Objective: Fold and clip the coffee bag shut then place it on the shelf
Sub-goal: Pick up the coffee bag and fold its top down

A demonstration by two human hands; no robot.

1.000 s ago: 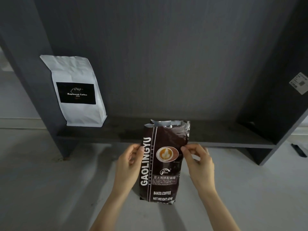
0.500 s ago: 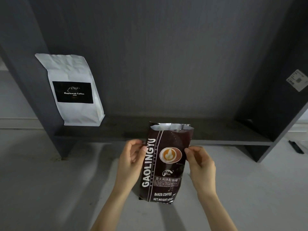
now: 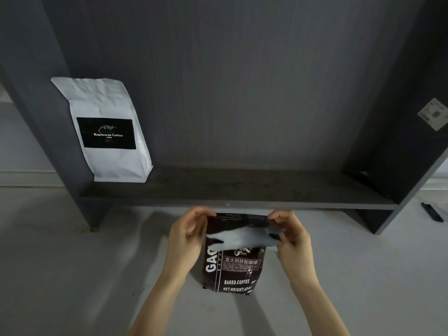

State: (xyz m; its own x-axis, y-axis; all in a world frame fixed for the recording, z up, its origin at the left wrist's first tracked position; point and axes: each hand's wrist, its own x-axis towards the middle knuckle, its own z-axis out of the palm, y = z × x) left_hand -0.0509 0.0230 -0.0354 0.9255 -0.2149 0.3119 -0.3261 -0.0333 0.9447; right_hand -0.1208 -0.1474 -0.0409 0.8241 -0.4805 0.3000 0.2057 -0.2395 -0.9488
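A dark brown coffee bag (image 3: 234,270) with white lettering stands upright on the grey floor in front of the shelf. Its top part is bent forward and down, and the silver inside of the flap shows, blurred. My left hand (image 3: 186,238) pinches the fold's left end and my right hand (image 3: 292,235) pinches its right end. The dark grey shelf board (image 3: 242,190) runs just behind the bag, at about the height of the fold. No clip is in view.
A white coffee bag (image 3: 109,132) with a black label stands at the shelf's left end against the side panel. The shelf unit's right side panel (image 3: 400,141) carries a white sticker (image 3: 435,113). A small dark object (image 3: 434,212) lies on the floor at far right.
Both hands slid up from the bag's middle to its top and bent the open top forward and down. The view has moved closer to the shelf.
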